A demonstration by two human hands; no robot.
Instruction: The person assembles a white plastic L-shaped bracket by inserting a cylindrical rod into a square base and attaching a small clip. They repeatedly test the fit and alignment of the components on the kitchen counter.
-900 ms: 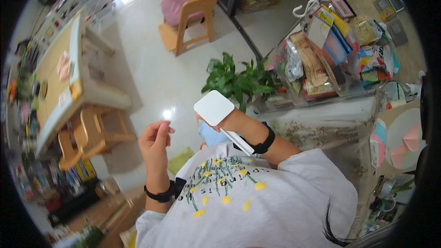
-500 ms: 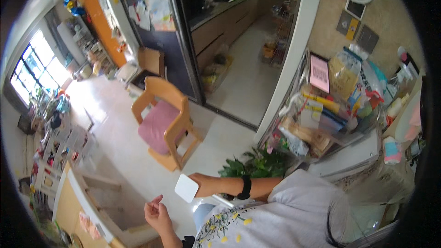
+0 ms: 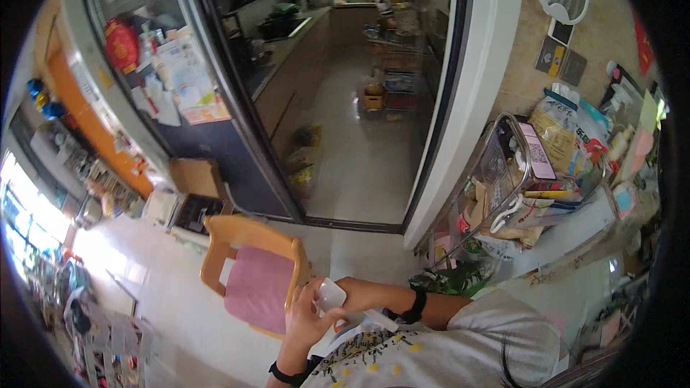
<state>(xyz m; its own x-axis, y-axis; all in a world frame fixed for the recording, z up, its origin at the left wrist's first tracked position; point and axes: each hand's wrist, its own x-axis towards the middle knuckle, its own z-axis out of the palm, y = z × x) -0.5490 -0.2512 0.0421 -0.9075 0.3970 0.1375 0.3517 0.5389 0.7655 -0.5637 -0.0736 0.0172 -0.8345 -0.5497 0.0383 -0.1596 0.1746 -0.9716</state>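
Observation:
A small white box with rounded corners [image 3: 331,294] is held in front of my body, low in the view. My left hand [image 3: 305,320] closes on its left side, thumb below and fingers bent at the top. From the right, my right hand [image 3: 352,294] grips the same box, its fingers partly hidden behind it. Below my right wrist shows a pale, flat strip [image 3: 381,320] whose kind I cannot make out. Black bands circle both wrists. Just beyond my hands stands a wooden armchair [image 3: 255,280] with a pink seat.
Ahead, a dark-framed sliding door [image 3: 287,194] opens onto a kitchen. On the right, a wire basket [image 3: 532,151] holds packets and a phone [image 3: 537,151], above a leafy plant [image 3: 456,276]. A cardboard box [image 3: 198,176] sits beyond the chair; cluttered shelving [image 3: 115,330] stands at left.
My left hand has come over from the left and now holds the white box together with my right. The view has turned left-to-right and up, and the table at lower left is gone from sight.

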